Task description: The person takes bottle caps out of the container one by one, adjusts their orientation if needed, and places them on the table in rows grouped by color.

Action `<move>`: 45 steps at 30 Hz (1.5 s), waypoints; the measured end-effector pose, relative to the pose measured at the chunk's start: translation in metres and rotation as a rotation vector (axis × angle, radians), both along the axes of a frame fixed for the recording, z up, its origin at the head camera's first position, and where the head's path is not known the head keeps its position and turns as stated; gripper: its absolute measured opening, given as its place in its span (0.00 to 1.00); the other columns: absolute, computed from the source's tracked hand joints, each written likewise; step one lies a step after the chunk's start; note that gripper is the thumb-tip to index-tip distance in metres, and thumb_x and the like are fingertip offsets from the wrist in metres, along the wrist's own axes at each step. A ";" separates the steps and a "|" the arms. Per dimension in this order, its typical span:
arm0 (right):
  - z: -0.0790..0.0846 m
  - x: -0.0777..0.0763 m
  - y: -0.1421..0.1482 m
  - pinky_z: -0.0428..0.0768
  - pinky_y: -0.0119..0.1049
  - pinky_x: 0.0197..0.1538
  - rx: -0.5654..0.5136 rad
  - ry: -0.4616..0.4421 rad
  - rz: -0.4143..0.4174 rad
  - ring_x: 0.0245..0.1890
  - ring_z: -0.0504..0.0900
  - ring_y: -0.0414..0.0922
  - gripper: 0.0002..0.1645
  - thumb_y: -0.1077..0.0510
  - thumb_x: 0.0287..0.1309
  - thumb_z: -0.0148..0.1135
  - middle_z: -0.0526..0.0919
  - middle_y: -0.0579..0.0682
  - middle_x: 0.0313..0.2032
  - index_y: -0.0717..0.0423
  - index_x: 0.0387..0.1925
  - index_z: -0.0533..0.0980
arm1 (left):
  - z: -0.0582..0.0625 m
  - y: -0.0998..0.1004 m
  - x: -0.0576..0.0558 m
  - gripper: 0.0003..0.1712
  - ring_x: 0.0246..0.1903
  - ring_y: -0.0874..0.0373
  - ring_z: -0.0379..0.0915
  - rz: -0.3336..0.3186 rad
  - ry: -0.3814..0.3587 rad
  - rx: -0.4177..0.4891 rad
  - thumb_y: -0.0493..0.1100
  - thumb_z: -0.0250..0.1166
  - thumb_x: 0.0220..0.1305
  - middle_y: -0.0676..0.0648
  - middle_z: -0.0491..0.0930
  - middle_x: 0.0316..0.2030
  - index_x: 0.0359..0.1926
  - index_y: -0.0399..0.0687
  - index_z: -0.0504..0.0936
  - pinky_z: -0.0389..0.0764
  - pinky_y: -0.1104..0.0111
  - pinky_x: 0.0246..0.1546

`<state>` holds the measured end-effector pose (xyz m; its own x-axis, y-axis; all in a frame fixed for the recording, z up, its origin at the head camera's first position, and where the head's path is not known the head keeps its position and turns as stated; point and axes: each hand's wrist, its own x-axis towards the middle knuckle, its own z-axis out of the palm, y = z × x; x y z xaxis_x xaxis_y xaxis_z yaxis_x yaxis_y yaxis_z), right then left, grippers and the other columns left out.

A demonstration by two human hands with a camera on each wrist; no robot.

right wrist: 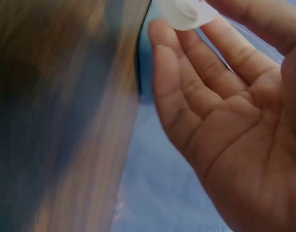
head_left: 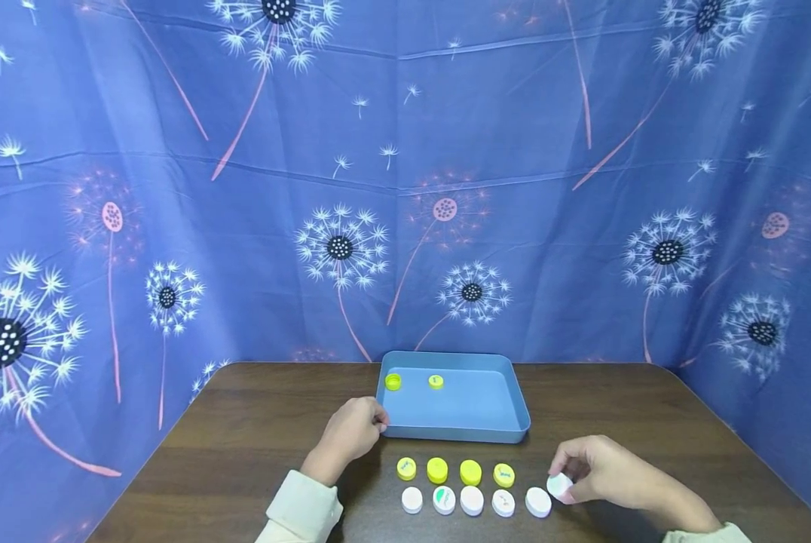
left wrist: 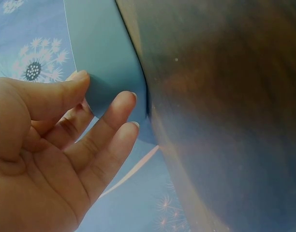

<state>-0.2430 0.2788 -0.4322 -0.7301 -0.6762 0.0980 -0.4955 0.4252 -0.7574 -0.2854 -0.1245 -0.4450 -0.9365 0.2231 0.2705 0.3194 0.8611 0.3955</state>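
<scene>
With thumb and fingers, my left hand [head_left: 356, 427] pinches the rim of the blue tray [head_left: 453, 434] at its near left corner. The left wrist view shows the thumb over the edge of the tray wall [left wrist: 102, 53]. Two yellow bottle caps lie inside: one [head_left: 393, 382] hollow side up at the far left, another [head_left: 436, 381] nearer the middle. My right hand [head_left: 602, 471] pinches a white bottle cap [head_left: 559, 485] at the right end of the white row, beside another white cap [head_left: 538, 502]. In the right wrist view, fingers partly cover the held white cap [right wrist: 186, 13].
In front of the tray, several yellow caps [head_left: 437, 470] form a row. Several white caps [head_left: 472, 501] line up nearer me, some with printed marks. Everything stands on a dark wooden table [head_left: 256, 422], and a blue dandelion-print cloth [head_left: 405, 226] hangs behind it.
</scene>
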 end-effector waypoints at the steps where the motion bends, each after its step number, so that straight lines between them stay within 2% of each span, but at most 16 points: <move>1: 0.000 0.000 0.001 0.78 0.33 0.28 0.022 0.006 -0.001 0.29 0.78 0.38 0.13 0.59 0.41 0.70 0.82 0.45 0.28 0.53 0.33 0.78 | 0.000 0.000 0.000 0.06 0.26 0.65 0.68 -0.001 0.001 0.001 0.36 0.63 0.54 0.60 0.74 0.26 0.25 0.52 0.84 0.71 0.69 0.26; 7: -0.002 0.000 0.001 0.73 0.30 0.28 0.118 0.047 -0.015 0.28 0.76 0.36 0.14 0.57 0.34 0.72 0.80 0.40 0.26 0.48 0.28 0.78 | 0.000 -0.001 0.000 0.06 0.26 0.65 0.68 -0.006 0.012 0.001 0.36 0.64 0.53 0.61 0.74 0.26 0.25 0.52 0.84 0.72 0.69 0.26; 14: -0.006 0.001 0.005 0.73 0.31 0.25 0.096 -0.021 -0.010 0.26 0.75 0.37 0.18 0.62 0.29 0.73 0.78 0.43 0.23 0.50 0.28 0.76 | 0.003 0.000 0.002 0.05 0.26 0.65 0.68 -0.002 -0.007 0.012 0.36 0.64 0.54 0.60 0.74 0.25 0.25 0.50 0.84 0.72 0.69 0.26; 21: -0.006 0.004 0.005 0.73 0.32 0.27 0.084 -0.074 0.007 0.28 0.74 0.39 0.20 0.62 0.28 0.73 0.77 0.45 0.25 0.52 0.28 0.74 | 0.000 0.001 0.003 0.05 0.26 0.64 0.69 0.012 -0.017 0.004 0.37 0.65 0.54 0.59 0.75 0.26 0.25 0.52 0.83 0.73 0.68 0.27; 30: -0.009 0.005 0.004 0.71 0.30 0.25 0.097 -0.027 0.013 0.26 0.73 0.37 0.19 0.60 0.29 0.73 0.76 0.42 0.23 0.52 0.27 0.73 | 0.000 0.001 0.002 0.05 0.25 0.66 0.68 -0.004 0.012 0.005 0.37 0.65 0.53 0.60 0.73 0.24 0.25 0.51 0.84 0.72 0.69 0.26; 45: -0.008 0.004 0.001 0.72 0.32 0.26 0.105 -0.108 -0.027 0.27 0.73 0.40 0.18 0.62 0.31 0.73 0.76 0.45 0.25 0.54 0.28 0.73 | 0.000 0.000 0.002 0.05 0.26 0.65 0.69 -0.029 0.048 -0.018 0.37 0.66 0.52 0.61 0.73 0.24 0.23 0.52 0.83 0.72 0.68 0.26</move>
<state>-0.2389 0.2803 -0.4405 -0.7509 -0.6583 -0.0525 -0.4006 0.5172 -0.7563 -0.2834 -0.1245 -0.4447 -0.9157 0.2552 0.3105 0.3624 0.8582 0.3634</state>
